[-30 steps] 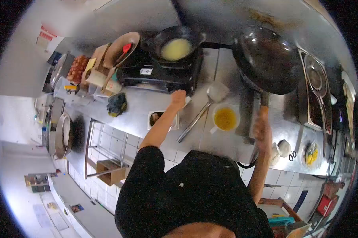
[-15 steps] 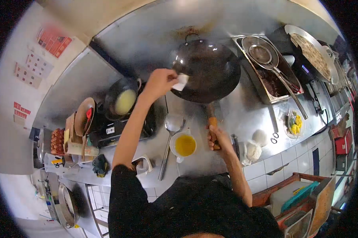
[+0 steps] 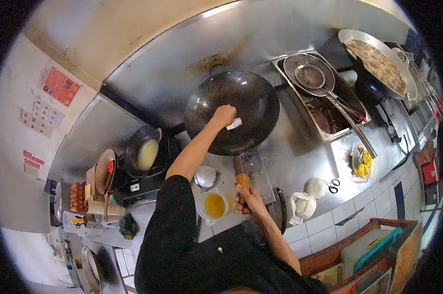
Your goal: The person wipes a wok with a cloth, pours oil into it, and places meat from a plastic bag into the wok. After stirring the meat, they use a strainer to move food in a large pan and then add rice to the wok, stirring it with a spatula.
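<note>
A dark wok (image 3: 258, 98) stands in front of me on the counter. My left hand (image 3: 224, 115) reaches inside it, closed on a folded white wipe (image 3: 234, 124), paper or cloth, which lies against the wok's inner surface. My right hand (image 3: 251, 200) is wrapped round the wok's wooden handle (image 3: 241, 176). Just left of the handle sits a white cup of yellow liquid (image 3: 214, 205). A metal ladle (image 3: 205, 176) lies beyond the cup, its handle mostly hidden by my left arm and the cup.
Strainers (image 3: 309, 77) rest across a rectangular metal tray (image 3: 324, 133) at right. Farther right is a large pan of brownish food (image 3: 378, 59). White bagged bundles (image 3: 305, 208), scissors (image 3: 333, 186) and a yellow-filled bowl (image 3: 363, 164) lie near the edge. A black pan (image 3: 128, 152) stands left.
My left hand has moved with the white wipe from near the wok's left side into its middle. My right hand keeps hold of the handle. The camera view has shifted.
</note>
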Available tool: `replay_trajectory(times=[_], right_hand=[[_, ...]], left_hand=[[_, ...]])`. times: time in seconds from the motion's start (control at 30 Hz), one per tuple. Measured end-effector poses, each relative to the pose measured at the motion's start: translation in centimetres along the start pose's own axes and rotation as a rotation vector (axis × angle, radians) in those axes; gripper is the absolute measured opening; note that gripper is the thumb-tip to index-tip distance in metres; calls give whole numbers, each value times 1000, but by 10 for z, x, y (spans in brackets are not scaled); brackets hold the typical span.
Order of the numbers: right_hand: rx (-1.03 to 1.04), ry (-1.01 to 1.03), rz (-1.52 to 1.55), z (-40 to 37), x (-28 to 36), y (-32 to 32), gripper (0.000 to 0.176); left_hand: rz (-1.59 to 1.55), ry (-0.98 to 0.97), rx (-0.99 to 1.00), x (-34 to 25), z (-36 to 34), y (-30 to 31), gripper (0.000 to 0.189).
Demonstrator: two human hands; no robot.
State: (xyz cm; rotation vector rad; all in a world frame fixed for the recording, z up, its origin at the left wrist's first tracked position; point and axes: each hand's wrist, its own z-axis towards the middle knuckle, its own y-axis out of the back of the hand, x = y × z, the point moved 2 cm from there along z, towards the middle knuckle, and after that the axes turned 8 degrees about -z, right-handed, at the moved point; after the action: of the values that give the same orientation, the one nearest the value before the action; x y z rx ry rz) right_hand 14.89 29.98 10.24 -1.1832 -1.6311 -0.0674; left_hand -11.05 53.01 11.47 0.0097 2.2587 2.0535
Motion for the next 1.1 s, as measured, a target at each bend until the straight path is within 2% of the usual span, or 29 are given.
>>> replay_trajectory(times=[0.17, 0.27, 0.47, 0.53, 0.67, 0.73, 0.9, 0.97, 1.1], right_hand=[[25, -39, 11, -2, 3, -2, 36], [28, -31, 8, 2, -3, 1, 35], [32, -56, 34, -6, 8, -3, 35], [46, -48, 46, -4, 7, -2, 35], [37, -47, 5, 2, -1, 2, 36], [51, -59, 9, 2, 1, 1, 36], [50, -65, 19, -2, 4, -1, 37], [53, -74, 26, -4, 6, -1, 38], [51, -62, 37, -2, 5, -1, 39]], left_hand=[[27, -16, -79, 11, 8, -10, 7], [27, -83, -195, 25, 20, -21, 8], [126, -24, -231, 29, 39, -14, 9], [181, -31, -315, 28, 48, -11, 8], [175, -53, -271, 21, 50, -14, 3], [127, -258, -218, 14, 42, -10, 5], [100, -383, -101, -12, 14, -2, 6], [57, -575, -151, -21, 2, -1, 7], [-14, -454, -116, -28, 3, -2, 6]])
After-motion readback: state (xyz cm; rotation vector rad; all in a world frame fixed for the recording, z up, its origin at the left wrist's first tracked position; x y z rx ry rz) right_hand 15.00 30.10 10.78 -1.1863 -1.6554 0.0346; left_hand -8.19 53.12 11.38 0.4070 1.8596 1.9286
